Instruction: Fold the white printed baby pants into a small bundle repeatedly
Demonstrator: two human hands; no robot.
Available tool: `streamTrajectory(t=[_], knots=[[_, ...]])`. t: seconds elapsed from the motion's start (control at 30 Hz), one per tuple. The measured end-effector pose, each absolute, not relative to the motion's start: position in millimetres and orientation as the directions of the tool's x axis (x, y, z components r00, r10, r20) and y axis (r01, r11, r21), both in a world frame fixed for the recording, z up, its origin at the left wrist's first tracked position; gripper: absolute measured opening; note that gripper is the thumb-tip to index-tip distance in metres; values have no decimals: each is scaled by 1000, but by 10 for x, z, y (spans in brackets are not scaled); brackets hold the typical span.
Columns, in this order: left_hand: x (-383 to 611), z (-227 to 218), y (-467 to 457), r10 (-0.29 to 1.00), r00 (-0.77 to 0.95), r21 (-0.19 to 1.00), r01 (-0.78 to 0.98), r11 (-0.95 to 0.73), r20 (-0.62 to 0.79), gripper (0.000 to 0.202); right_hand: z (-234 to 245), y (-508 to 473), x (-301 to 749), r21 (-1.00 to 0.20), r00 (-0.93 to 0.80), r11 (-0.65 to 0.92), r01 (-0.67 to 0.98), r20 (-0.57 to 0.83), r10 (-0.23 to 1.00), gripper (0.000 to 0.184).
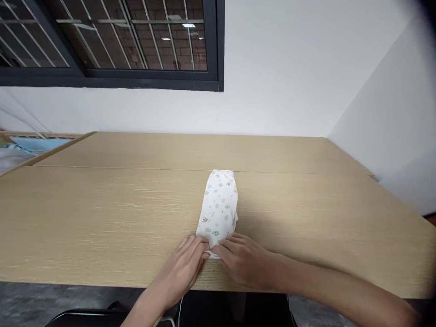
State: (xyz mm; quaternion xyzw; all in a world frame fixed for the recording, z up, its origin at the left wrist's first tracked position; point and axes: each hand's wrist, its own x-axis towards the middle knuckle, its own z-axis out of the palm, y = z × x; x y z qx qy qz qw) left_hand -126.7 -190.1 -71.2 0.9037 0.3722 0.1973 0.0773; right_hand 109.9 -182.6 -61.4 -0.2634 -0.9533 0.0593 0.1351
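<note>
A white cloth (220,200) printed with small green and grey figures lies folded into a long narrow strip on the wooden table. Its far end points toward the wall, and its near end is between my hands. My left hand (189,259) pinches the left corner of the near end, fingers curled over the edge. On the other side, my right hand (240,256) grips the right corner, thumb close to the left fingertips. A small turned-up edge of the cloth shows between both thumbs. Part of the near end is hidden under the fingers.
The wooden table (102,204) runs back to a white wall (272,68), with a seam across it. A dark-framed barred window (136,79) is above on the left. Blue fabric (41,144) shows beyond the table's left edge. A black chair (85,318) stands at the near left.
</note>
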Motion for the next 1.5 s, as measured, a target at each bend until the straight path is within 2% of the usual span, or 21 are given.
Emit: streamTrajectory(t=[0.1, 0.17, 0.23, 0.3, 0.37, 0.47, 0.57, 0.7, 0.8, 0.9, 0.97, 1.07, 1.13, 1.27, 1.37, 1.5], knots=[[-1345, -532, -1943, 701, 543, 308, 642, -702, 463, 22, -318, -1748, 1194, -290, -769, 824, 486, 307, 561, 21], [-1373, -459, -1883, 683, 415, 267, 701, -661, 601, 31, -163, -1530, 1282, -332, -715, 797, 505, 356, 602, 25], [-1343, -412, -1747, 665, 338, 219, 764, -607, 666, 37, -83, -1194, 1372, -361, -647, 747, 558, 375, 664, 25], [-1243, -385, -1554, 674, 359, 161, 799, -580, 645, 37, -93, -793, 1441, -375, -571, 682, 628, 373, 731, 22], [-1087, -387, -1330, 704, 436, 100, 808, -580, 561, 31, -191, -391, 1477, -404, -512, 623, 669, 357, 781, 20], [-822, -473, -1003, 738, 536, 16, 804, -594, 410, 27, -452, 112, 1471, -468, -461, 573, 673, 341, 820, 21], [-629, -648, -775, 737, 584, -48, 794, -606, 341, 29, -723, 449, 1434, -486, -394, 523, 700, 347, 851, 21], [-563, -905, -718, 727, 596, -42, 782, -622, 341, 27, -921, 679, 1398, -480, -333, 473, 739, 351, 875, 22], [-592, -1072, -789, 715, 599, 0, 766, -643, 361, 27, -931, 679, 1359, -412, -322, 445, 795, 335, 886, 25], [-606, -1202, -855, 706, 595, 30, 756, -654, 383, 44, -865, 483, 1265, -328, -368, 508, 796, 405, 837, 34], [-596, -1248, -874, 722, 586, 64, 759, -648, 369, 53, -810, 258, 1175, -301, -502, 635, 711, 415, 759, 42], [-576, -1252, -877, 751, 577, 134, 757, -639, 320, 54, -769, -94, 1040, -323, -747, 808, 493, 320, 584, 53], [-570, -1234, -874, 757, 583, 177, 745, -643, 296, 52, -791, -248, 976, -363, -825, 841, 401, 256, 504, 53], [-568, -1229, -878, 760, 578, 221, 732, -644, 299, 51, -929, -245, 958, -372, -829, 801, 469, 129, 545, 50], [-567, -1268, -881, 782, 556, 214, 758, -616, 281, 52, -1016, -42, 1037, -280, -811, 786, 550, 42, 583, 54], [-587, -1336, -869, 791, 549, 200, 772, -604, 270, 59, -1035, 290, 1209, -179, -771, 758, 627, -1, 637, 60]])
